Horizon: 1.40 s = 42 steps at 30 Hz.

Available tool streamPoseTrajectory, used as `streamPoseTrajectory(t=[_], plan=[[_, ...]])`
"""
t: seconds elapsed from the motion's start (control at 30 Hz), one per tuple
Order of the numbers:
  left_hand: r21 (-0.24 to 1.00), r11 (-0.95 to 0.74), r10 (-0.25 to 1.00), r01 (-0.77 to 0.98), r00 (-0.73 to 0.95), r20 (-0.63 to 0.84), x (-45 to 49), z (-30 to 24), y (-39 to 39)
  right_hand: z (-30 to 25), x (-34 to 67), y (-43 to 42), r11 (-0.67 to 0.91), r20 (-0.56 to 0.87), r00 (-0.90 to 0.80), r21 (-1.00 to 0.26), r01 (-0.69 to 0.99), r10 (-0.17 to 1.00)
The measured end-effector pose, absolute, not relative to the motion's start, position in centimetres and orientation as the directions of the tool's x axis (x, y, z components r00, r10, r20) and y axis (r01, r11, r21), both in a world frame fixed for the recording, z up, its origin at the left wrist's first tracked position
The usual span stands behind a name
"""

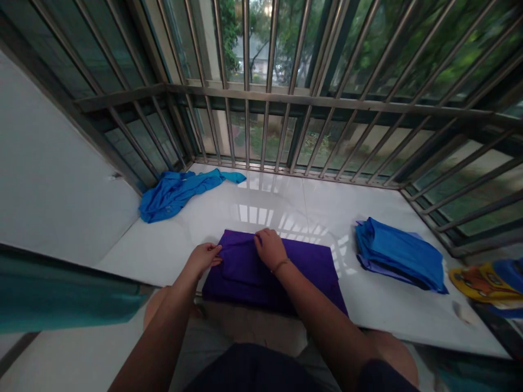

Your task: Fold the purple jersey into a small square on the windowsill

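Observation:
A purple cloth [308, 267], folded into a flat rectangle, lies at the front edge of the white sill, partly over the edge. My left hand [205, 257] pinches its left edge between thumb and fingers. Resting on the upper middle of the cloth is my right hand [270, 247], its fingers curled down near the far edge; what lies under the fingertips is hidden. A cord or band circles my right wrist.
A crumpled blue garment [175, 193] lies at the back left. On the right sits a folded blue cloth stack [400, 253], beside a yellow and blue printed item [488, 283]. Metal window bars [265, 98] enclose the sill [281, 198]. A teal curtain [65, 294] hangs at left.

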<state>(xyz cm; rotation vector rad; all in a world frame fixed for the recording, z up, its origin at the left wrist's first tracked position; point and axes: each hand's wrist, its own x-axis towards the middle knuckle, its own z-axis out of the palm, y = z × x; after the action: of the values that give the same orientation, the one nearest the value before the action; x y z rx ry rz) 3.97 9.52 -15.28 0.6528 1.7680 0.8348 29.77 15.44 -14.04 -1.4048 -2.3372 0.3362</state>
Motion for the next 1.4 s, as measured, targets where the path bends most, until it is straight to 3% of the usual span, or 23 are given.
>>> streamPoseTrajectory(t=[0.2,0.43,0.57,0.63,0.7,0.8,0.97,1.13,1.3,1.4], plan=[[0.780,0.625,0.742,0.028,-0.331,-0.582,4.9,-16.1,7.9,-15.8,18.9,18.2,0.520,0.090,-0.525,-0.352,0.778,0.846],[0.721,0.675,0.716,0.154,-0.372,-0.591,4.1,-16.6,7.5,-16.2,17.1,20.5,0.501,0.024,-0.530,-0.365,0.785,0.848],[0.677,0.575,0.808,0.461,-0.448,-0.382,3.7,-16.6,6.9,-14.4,19.9,19.4,0.492,0.053,-0.513,-0.382,0.782,0.857],[0.612,0.468,0.876,0.637,-0.425,-0.227,3.5,-16.7,6.4,-13.5,22.5,17.0,0.513,0.084,-0.525,-0.387,0.766,0.847],[0.583,0.411,0.907,0.701,-0.382,-0.179,3.3,-16.8,6.0,-13.1,25.1,13.7,0.587,0.101,-0.598,-0.379,0.716,0.795],[0.591,0.400,0.915,0.701,-0.339,-0.217,2.9,-17.1,5.8,-13.9,27.8,8.6,0.679,0.054,-0.702,-0.312,0.664,0.711],[0.625,0.419,0.907,0.659,-0.331,-0.260,2.4,-17.3,6.0,-16.5,28.7,5.2,0.722,0.041,-0.735,-0.231,0.652,0.677],[0.634,0.451,0.891,0.628,-0.355,-0.282,2.6,-17.0,5.9,-16.9,29.0,5.2,0.739,0.166,-0.723,-0.233,0.632,0.670],[0.629,0.462,0.886,0.625,-0.358,-0.295,2.4,-17.1,5.9,-17.1,29.7,4.1,0.760,0.116,-0.761,-0.249,0.600,0.639],[0.648,0.474,0.880,0.597,-0.344,-0.327,1.8,-17.4,6.0,-16.7,31.7,3.8,0.712,0.148,-0.708,-0.311,0.630,0.691]])
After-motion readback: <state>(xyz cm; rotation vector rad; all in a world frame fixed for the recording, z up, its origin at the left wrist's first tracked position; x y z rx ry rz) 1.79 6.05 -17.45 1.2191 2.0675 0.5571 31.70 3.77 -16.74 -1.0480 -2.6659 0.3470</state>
